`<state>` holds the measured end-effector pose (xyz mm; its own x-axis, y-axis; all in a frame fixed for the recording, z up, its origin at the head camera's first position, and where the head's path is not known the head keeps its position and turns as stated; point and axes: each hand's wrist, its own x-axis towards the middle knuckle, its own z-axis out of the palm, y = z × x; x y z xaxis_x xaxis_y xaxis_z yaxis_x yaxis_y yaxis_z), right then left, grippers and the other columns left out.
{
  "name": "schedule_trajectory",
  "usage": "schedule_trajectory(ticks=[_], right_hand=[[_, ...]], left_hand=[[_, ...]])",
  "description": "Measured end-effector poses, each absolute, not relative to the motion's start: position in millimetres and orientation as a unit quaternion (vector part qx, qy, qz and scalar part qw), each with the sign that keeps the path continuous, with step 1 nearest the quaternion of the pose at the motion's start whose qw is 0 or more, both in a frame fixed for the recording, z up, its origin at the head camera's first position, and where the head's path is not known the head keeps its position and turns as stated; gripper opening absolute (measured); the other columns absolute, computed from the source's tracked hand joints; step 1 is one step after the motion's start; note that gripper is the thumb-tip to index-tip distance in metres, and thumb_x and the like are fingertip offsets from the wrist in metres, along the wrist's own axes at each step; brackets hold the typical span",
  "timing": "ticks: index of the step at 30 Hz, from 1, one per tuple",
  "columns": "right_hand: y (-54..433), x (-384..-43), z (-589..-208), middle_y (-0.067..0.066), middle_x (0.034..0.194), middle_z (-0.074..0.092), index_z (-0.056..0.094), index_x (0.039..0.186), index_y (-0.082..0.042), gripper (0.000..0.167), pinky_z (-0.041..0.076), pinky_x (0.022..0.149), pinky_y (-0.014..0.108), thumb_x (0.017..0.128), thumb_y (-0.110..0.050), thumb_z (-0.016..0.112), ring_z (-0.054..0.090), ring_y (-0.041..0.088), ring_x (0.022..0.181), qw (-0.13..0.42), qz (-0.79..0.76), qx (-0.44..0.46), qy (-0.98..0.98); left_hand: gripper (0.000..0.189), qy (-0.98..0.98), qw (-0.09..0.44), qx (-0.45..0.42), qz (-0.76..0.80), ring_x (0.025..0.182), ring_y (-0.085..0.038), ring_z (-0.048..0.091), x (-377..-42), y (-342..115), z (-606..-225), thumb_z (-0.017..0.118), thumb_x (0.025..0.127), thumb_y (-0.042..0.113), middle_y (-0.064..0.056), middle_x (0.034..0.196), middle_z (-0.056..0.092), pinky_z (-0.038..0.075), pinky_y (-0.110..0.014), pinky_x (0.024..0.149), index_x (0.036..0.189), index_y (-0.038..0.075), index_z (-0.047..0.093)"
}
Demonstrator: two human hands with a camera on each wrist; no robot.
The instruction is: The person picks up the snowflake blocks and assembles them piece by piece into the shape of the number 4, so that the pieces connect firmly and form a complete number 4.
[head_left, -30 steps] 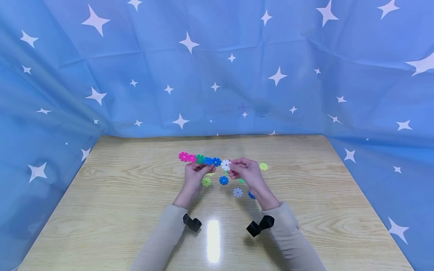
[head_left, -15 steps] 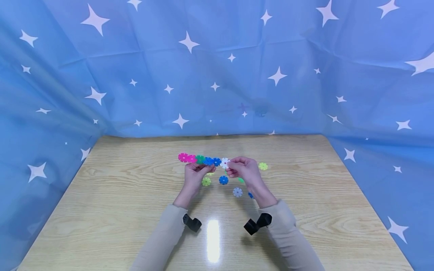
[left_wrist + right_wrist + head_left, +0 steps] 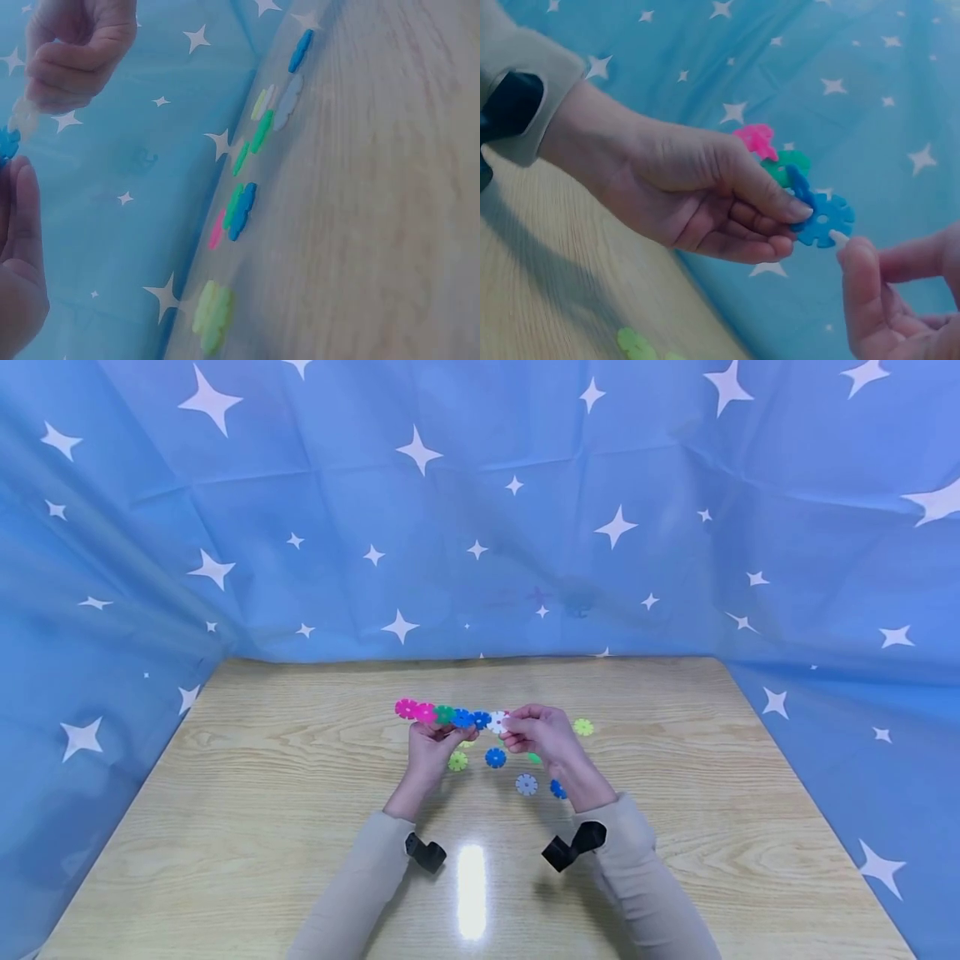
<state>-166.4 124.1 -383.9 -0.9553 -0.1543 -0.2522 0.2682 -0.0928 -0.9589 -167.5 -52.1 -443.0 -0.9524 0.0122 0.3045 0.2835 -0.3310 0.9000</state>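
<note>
In the head view my left hand pinches a chain of notched snowflake discs, two pink, one green and two blue, held above the table. My right hand pinches a white snowflake disc at the chain's right end. In the right wrist view this white disc is seen nearly edge-on against the rim of the last blue disc. Whether their notches are interlocked I cannot tell. The left thumb lies on the neighbouring blue disc.
Loose discs lie on the wooden table below the hands: yellow-green, blue, pale grey, and several green ones. Another yellow-green disc lies right of the right hand. A blue starry curtain hangs behind.
The right hand has moved slightly left and up, bringing the white disc up to the last blue disc. The left hand has stayed nearly still with the chain.
</note>
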Motion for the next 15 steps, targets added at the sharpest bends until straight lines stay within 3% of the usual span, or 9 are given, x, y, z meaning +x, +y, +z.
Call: schedule_trajectory(ticks=[4,15], right_hand=[[127.7,-167.9,-385.9,0.005,0.067,0.064,0.055,0.091,0.005,0.006,0.054,0.054,0.018,0.090,0.000,0.058,0.061,0.012,0.057,0.164,-0.753,0.047,0.635],[122.9,-163.7,-388.7,0.005,0.065,0.064,0.055,0.086,0.004,0.004,0.054,0.053,0.018,0.089,0.003,0.058,0.062,0.011,0.056,0.159,-0.760,0.051,0.628]], left_hand=[[0.010,-0.586,0.089,-0.137,-0.793,0.070,-0.009,0.068,-169.5,-50.1,-440.7,0.060,0.082,-0.015,0.007,0.075,0.069,0.058,-0.030,0.074,0.088,-0.023,0.057],[0.012,-0.586,0.085,-0.124,-0.797,0.069,-0.009,0.068,-166.9,-51.4,-444.9,0.059,0.083,-0.015,0.005,0.075,0.069,0.058,-0.029,0.073,0.089,-0.025,0.056]])
